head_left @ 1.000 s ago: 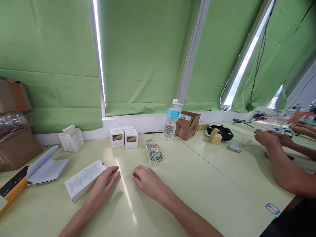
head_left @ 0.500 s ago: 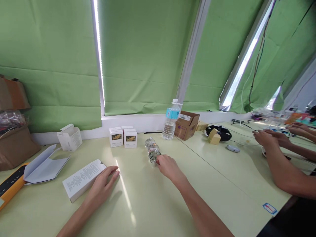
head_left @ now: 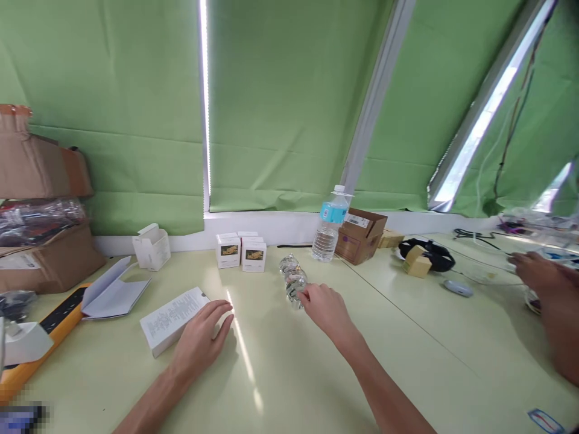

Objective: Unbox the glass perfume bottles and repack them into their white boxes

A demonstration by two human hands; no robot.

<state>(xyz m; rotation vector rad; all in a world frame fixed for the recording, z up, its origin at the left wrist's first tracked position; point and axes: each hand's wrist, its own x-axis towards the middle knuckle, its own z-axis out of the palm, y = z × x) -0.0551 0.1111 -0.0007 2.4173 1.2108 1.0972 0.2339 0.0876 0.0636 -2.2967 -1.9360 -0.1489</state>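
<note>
Head cam: R hand (head_left: 325, 310), fingers curled, was at the near end of the shiny silver bundle (head_left: 294, 278) on the surface (head_left: 284, 380), grip vs. mere touch couldn't be told; L hand (head_left: 203, 331) was open, thumb apart, right by the white box (head_left: 174, 319), contact unclear. Step in hand was prob. getting hold of the bundle, nr the bottle (head_left: 329, 226). Next move seemingly called for a light, sure pinch, as its shiny skin looked slippery.

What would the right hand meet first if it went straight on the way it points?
Most likely the silver item: the right hand points at it, fingertips at its near end in this view. Depth leaves actual contact unclear.
</note>
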